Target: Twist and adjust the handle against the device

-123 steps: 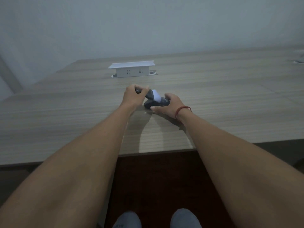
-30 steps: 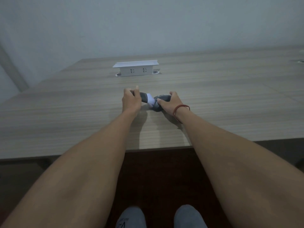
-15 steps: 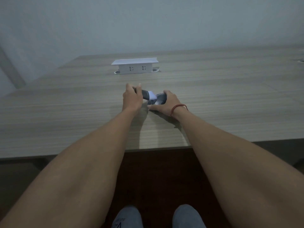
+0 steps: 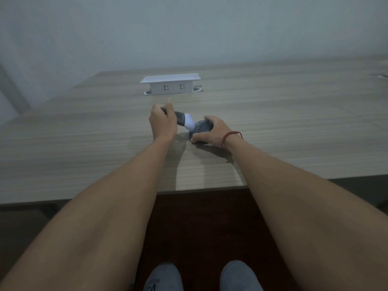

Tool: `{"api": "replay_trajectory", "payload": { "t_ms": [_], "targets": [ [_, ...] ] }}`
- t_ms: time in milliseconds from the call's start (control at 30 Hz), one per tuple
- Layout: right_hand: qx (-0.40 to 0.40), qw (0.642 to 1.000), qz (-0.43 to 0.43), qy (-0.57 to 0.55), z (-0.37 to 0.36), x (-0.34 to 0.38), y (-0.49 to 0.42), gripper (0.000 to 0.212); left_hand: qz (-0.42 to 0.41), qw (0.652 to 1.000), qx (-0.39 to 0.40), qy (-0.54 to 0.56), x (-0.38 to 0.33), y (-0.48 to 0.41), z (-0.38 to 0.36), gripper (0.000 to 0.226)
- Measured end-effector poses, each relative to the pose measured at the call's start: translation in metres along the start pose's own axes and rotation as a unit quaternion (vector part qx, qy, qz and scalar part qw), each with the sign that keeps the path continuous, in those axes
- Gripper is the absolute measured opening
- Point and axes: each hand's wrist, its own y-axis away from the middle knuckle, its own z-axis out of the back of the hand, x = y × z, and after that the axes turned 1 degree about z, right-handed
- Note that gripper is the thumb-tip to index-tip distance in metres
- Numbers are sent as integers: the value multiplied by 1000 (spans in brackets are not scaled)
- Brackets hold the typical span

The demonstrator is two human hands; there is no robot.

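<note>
1. At the near edge of the table (image 4: 84, 164), two bare forearms reach forward over the wood, and below that edge two grey shoes (image 4: 201, 276) show on the dark floor.
2. Farther in on the table, the right hand (image 4: 212, 131) curls its fingers and thumb round a dark grey rounded object (image 4: 201, 128) that rests on the tabletop; a red cord (image 4: 228, 137) circles that wrist.
3. Just left of that object, the left hand (image 4: 162, 122) is closed round the dark handle of a tool (image 4: 182, 120) whose white tip slants down and touches the grey object; what the tool is cannot be told.
4. Beyond both hands, well apart from them on the table, stands a white socket box (image 4: 171, 85) with two outlets facing the person.
5. Behind the table rises a plain pale wall (image 4: 189, 28).
</note>
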Motion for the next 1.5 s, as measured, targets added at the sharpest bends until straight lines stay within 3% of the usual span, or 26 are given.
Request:
{"api": "replay_trajectory", "payload": {
  "t_ms": [133, 200, 400, 500, 667, 767, 933, 1033, 1133, 1233, 1300, 1367, 1500],
  "targets": [
    [9, 1000, 9, 7, 0, -1, 1, 97, -46, 995, 66, -67, -2, 2, -5, 35],
    [8, 1000, 12, 12, 1, -2, 0, 99, -30, 994, 51, -93, 1, 1, -1, 39],
    [10, 1000, 15, 10, 0, -2, 2, 99, -53, 995, 64, -48, -9, 1, -3, 38],
    [5, 1000, 20, 12, 0, -3, 4, 98, -21, 995, 52, -80, 1, 3, -3, 32],
    [12, 1000, 18, 11, 2, -2, 3, 95, 29, 999, 16, -4, 7, 4, -2, 27],
    [9, 1000, 15, 8, 0, -2, 4, 96, 17, 999, 27, 23, 0, 7, -8, 27],
    [16, 1000, 10, 9, -2, -4, 6, 95, -14, 994, 87, -63, 19, 4, -4, 28],
    [24, 1000, 8, 11, 1, -1, 6, 95, -18, 997, 63, -49, 15, 1, 2, 28],
    [0, 998, 2, 57, 2, 4, 5, 109, -15, 1000, 9, 22, -10, -2, -1, 35],
    [2, 997, -3, 75, -1, 4, 4, 123, -44, 997, 54, -14, -12, -1, -6, 34],
    [3, 998, -4, 64, -1, 3, 5, 117, -41, 992, 81, -83, 1, -1, -6, 33],
    [8, 999, -2, 51, 2, 3, 6, 111, -20, 993, 59, -101, 9, -5, -1, 38],
    [34, 999, 3, 2, 6, -1, 3, 100, 18, 996, 84, 19, 8, -12, 0, 42]
  ]
}}
